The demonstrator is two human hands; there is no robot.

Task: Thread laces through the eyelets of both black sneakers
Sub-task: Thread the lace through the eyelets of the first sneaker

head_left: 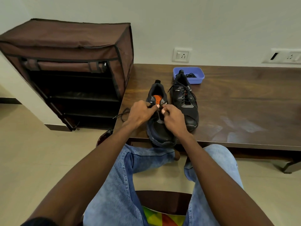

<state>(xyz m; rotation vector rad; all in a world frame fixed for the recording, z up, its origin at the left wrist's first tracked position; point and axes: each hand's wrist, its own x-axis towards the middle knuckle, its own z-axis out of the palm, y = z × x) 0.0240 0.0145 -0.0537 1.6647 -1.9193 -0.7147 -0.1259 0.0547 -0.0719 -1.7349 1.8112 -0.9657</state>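
Hands (157, 114) on unlaced sneaker (158, 128)

The counter (236, 115) lies bare from the right shoe (185, 101) out to its right edge, and along the front edge right of that shoe. Toward the back edge, the blue tray (197, 79) sits just behind the right shoe's heel, narrowing the way there. At the left edge the left shoe (158, 128) overhangs the front edge, a loose lace (123, 114) trails off, and the rack (68, 70) stands close beside the left back corner.
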